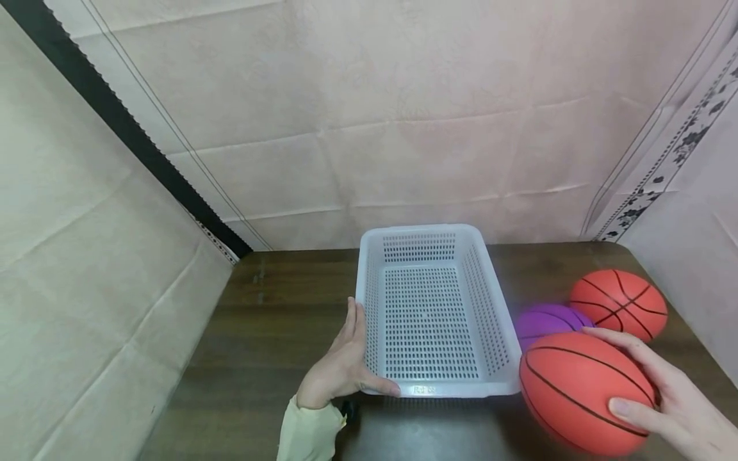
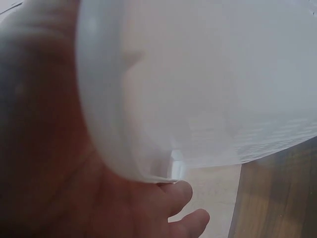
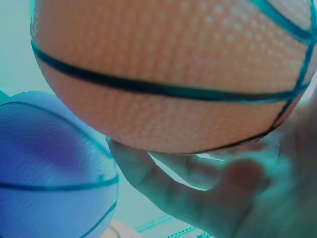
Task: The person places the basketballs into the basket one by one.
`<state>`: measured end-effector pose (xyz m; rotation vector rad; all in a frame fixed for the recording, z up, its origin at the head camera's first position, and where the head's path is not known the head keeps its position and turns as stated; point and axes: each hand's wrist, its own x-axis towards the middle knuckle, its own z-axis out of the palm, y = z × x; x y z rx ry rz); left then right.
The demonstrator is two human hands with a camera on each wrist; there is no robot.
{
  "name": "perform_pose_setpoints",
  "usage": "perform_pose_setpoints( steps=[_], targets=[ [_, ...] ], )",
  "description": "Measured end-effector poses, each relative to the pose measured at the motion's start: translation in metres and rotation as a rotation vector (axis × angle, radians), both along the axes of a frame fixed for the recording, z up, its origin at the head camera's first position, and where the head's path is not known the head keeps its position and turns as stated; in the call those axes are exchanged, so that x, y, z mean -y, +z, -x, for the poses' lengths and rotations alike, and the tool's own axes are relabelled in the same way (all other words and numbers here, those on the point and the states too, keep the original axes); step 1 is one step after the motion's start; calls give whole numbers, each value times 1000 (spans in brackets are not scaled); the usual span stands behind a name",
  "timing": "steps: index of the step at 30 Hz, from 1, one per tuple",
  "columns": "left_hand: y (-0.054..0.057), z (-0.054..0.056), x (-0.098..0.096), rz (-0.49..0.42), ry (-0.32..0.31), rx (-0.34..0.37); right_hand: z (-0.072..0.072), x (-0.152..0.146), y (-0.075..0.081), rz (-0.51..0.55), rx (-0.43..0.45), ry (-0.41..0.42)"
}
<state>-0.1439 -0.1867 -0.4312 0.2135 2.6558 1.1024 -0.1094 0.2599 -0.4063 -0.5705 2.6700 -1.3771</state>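
Observation:
A light grey-blue plastic basket (image 1: pixel 429 320) with perforated walls stands on the table, nothing inside it. My left hand (image 1: pixel 340 368) holds its near left corner, thumb on the front rim and fingers along the outer left side. In the left wrist view, fingertips (image 2: pixel 183 193) show by the rim (image 2: pixel 101 99). My right hand (image 1: pixel 663 400) grips an orange toy basketball (image 1: pixel 582 390), with the thumb on its near side and fingers over its far side. This ball is close beside the basket's near right corner. Behind it is a purple ball (image 1: pixel 548 320), partly hidden.
A second orange basketball (image 1: pixel 619 301) rests at the right of the dark wooden table (image 1: pixel 277 358), near its edge. Pale cloth walls (image 1: pixel 403 128) stand behind the table and on both sides.

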Motion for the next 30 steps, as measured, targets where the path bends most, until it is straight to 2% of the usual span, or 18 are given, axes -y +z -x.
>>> perform_pose_setpoints(
  steps=[8, 13, 16, 22, 30],
  targets=[
    [1, 1, 0, -26, -8, -12, 17, 22, 29, 31, 9, -53],
    [2, 2, 0, -59, -7, 0, 26, 35, 39, 41, 35, -83],
    [2, 1, 0, -31, -3, -5, 30, 42, 43, 74, 49, -73],
    [2, 0, 0, -46, 8, 21, 40, 56, 46, 112, -13, -53],
    [1, -2, -2, -37, 14, 37, 46, 61, 45, 158, -25, -93]
  ],
)
